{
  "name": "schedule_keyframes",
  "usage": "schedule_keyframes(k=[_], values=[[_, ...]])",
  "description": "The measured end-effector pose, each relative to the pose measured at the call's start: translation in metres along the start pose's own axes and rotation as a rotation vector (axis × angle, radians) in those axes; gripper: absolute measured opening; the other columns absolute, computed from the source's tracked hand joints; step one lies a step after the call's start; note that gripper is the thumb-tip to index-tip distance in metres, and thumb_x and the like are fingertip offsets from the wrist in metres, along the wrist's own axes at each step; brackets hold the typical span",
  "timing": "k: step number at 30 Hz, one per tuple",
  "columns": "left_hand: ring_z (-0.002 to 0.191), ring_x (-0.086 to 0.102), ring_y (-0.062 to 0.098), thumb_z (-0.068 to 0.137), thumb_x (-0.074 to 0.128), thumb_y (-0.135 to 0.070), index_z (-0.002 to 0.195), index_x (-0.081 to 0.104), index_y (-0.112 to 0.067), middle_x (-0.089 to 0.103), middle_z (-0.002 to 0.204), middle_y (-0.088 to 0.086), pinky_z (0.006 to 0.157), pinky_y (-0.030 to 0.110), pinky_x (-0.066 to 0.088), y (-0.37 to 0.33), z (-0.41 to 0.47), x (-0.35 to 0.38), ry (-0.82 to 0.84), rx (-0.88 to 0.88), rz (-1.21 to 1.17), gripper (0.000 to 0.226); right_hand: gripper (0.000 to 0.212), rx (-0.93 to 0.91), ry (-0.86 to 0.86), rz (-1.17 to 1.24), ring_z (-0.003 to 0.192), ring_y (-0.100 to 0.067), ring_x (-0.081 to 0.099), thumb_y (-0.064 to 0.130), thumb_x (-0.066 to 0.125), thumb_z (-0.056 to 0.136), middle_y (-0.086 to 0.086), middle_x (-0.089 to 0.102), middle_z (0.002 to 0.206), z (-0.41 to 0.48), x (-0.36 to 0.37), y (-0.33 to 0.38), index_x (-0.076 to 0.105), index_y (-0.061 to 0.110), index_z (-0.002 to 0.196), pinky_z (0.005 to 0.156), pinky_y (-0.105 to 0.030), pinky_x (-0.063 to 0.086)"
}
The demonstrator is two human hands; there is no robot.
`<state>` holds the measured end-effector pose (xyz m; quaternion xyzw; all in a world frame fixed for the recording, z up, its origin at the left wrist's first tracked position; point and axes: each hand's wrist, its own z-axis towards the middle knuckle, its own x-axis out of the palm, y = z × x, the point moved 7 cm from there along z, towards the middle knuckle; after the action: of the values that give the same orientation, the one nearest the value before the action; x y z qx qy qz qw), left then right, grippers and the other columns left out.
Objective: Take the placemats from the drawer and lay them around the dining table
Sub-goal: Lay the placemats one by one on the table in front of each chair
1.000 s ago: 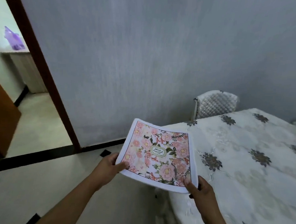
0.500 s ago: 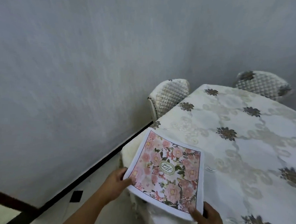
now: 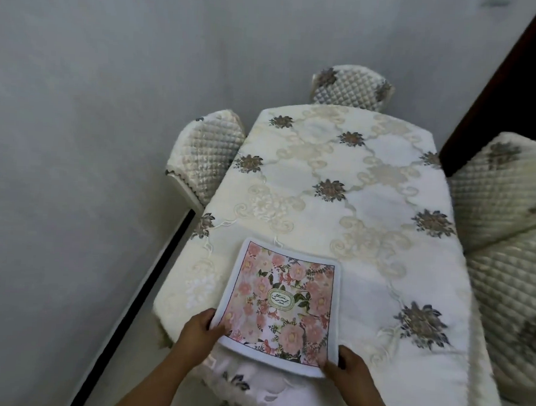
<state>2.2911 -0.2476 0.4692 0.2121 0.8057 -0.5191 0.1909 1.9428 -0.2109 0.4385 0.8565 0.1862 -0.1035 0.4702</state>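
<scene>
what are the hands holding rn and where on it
The floral placemat, held at its near edge: the left hand grips the near-left corner, the right hand pinches the near-right corner.

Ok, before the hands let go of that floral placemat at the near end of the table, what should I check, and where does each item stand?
1. Left hand grips the placemat at its near-left corner: ok.
2. Right hand pinches the near-right corner: ok.
3. Far edge of the mat rests on the tablecloth: ok.
4. Near edge down flat, not overhanging the rim: cannot tell.
5. Cloth around the mat free of other objects: ok.
6. Single mat or a stack in hand: cannot tell.
</scene>
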Motion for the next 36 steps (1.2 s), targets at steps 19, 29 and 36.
schedule_keyframes(k=[19, 29, 36], values=[[0.069, 0.057, 0.012, 0.085, 0.071, -0.022, 0.089, 0.058, -0.013, 0.062, 0.08, 0.0, 0.054, 0.022, 0.038, 0.034, 0.034, 0.009, 0.035, -0.046, 0.214, 0.017, 0.028, 0.237, -0.297, -0.223, 0.076, -0.022, 0.055, 0.031, 0.071, 0.081, 0.002, 0.055, 0.08, -0.002, 0.03, -0.013, 0.047, 0.017, 0.086, 0.054, -0.027, 0.034], [0.091, 0.055, 0.03, 0.09, 0.061, -0.018, 0.106, 0.06, -0.005, 0.059, 0.098, 0.015, 0.077, 0.036, 0.047, 0.009, 0.017, 0.014, -0.093, 0.015, 0.318, 0.02, 0.028, 0.153, -0.489, -0.395, 0.091, -0.034, 0.057, 0.03, 0.062, 0.087, -0.014, 0.054, 0.098, -0.008, 0.034, 0.007, 0.053, 0.006, 0.099, 0.07, -0.036, 0.042], [0.067, 0.056, 0.019, 0.094, 0.057, -0.015, 0.087, 0.053, -0.003, 0.059, 0.077, 0.007, 0.058, 0.031, 0.04, 0.01, 0.021, 0.004, -0.05, -0.044, 0.198, 0.014, 0.031, 0.194, -0.429, -0.265, 0.068, -0.026, 0.053, 0.02, 0.055, 0.091, -0.004, 0.053, 0.066, -0.002, 0.018, 0.011, 0.041, 0.015, 0.064, 0.063, -0.034, 0.04]])
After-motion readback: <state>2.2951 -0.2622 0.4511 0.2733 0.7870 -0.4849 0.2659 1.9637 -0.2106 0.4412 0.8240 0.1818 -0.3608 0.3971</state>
